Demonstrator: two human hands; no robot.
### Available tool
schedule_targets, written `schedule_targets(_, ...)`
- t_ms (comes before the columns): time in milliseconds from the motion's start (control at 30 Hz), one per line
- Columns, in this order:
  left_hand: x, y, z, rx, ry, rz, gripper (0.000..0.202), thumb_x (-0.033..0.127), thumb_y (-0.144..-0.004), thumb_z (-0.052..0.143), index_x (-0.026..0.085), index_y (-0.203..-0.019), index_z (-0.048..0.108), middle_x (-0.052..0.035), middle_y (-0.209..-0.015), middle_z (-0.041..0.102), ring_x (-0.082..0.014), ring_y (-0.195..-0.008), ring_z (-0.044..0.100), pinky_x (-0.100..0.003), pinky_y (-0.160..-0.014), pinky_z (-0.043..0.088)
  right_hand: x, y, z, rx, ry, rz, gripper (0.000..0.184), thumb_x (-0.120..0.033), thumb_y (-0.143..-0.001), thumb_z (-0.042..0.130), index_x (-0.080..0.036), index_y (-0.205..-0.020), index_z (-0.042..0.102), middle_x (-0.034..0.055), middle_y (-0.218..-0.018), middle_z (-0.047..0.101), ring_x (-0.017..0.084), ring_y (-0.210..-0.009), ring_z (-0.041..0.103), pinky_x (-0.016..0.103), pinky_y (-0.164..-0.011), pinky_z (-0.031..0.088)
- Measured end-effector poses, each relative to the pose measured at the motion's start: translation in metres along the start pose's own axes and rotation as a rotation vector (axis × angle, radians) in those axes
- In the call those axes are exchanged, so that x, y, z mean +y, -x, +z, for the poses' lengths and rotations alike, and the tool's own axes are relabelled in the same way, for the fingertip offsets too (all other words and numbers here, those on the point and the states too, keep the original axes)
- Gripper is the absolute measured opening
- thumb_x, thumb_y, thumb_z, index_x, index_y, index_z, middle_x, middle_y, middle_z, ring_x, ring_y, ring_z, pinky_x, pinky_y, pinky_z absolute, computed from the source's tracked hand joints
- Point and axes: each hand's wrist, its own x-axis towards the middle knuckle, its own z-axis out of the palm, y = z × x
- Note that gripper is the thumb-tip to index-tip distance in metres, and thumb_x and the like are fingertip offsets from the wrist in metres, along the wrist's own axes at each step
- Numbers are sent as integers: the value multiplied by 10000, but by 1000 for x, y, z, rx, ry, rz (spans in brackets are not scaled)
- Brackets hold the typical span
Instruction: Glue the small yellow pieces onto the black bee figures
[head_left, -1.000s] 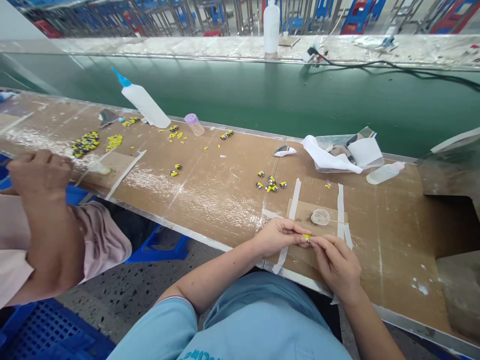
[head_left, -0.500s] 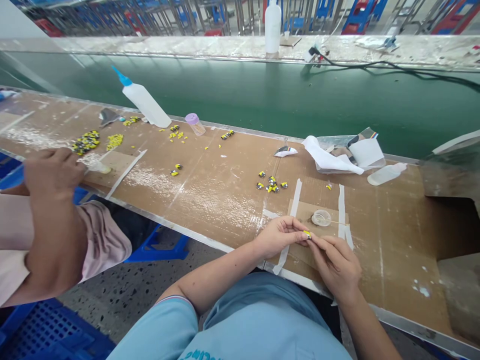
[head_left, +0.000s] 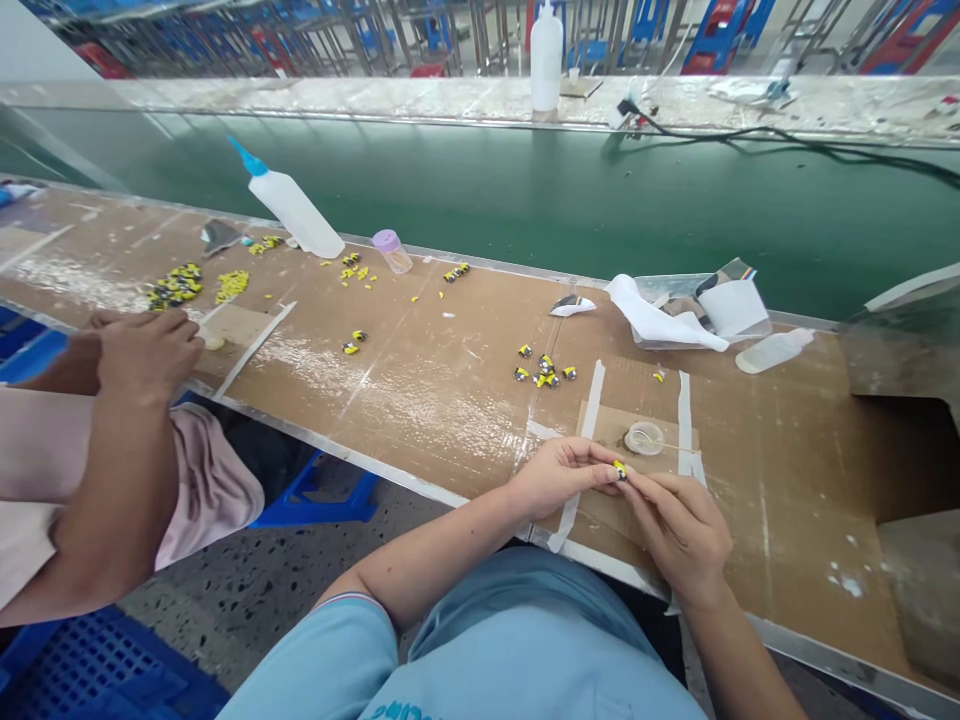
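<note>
A small yellow-and-black piece [head_left: 619, 469] is pinched between the fingertips of my left hand [head_left: 564, 473] and my right hand [head_left: 679, 530]. Both hands are closed on it, just above a cardboard square taped to the bench. Right behind them stands a small clear cup [head_left: 643, 438] with a thin stick lying across it. Several finished-looking yellow, black and white pieces [head_left: 546, 373] lie in a loose group to the left of the cup. One tiny yellow part [head_left: 658, 376] rests between the tape strips and the bag.
A co-worker's hands [head_left: 146, 350] are busy at the left. Near the back edge lie a blue-tipped bottle [head_left: 296, 213], a purple-lidded jar [head_left: 391, 251], a clear bag with white sheets [head_left: 690, 310] and a small squeeze bottle [head_left: 774, 351]. Yellow parts [head_left: 232, 285] are heaped farther left.
My hands have barely moved; the piece between my fingertips has turned slightly, showing more of its yellow and black side. The co-worker's hands have shifted to the right.
</note>
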Motion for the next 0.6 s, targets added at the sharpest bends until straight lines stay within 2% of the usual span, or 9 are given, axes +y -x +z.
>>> schedule_targets(233, 3, 0, -4, -70, -16, -71, 471, 401, -488, 850, 99, -815, 695, -40, -710, 702, -119, -638, 648, -297, -760, 523, 0, 1, -1, -19, 20, -22, 284, -95, -786, 661, -210, -1043, 632, 16, -809, 625, 106, -689, 576, 248, -635, 474)
schedule_targets(600, 5, -1, -9, -149, 56, -168, 470, 380, -487, 862, 83, -809, 693, -52, -700, 702, -133, -642, 666, -287, -725, 532, -2, 0, 1, -8, -17, 33, 215, -110, -800, 650, -203, -995, 638, 14, -801, 628, 96, -679, 577, 228, -630, 481)
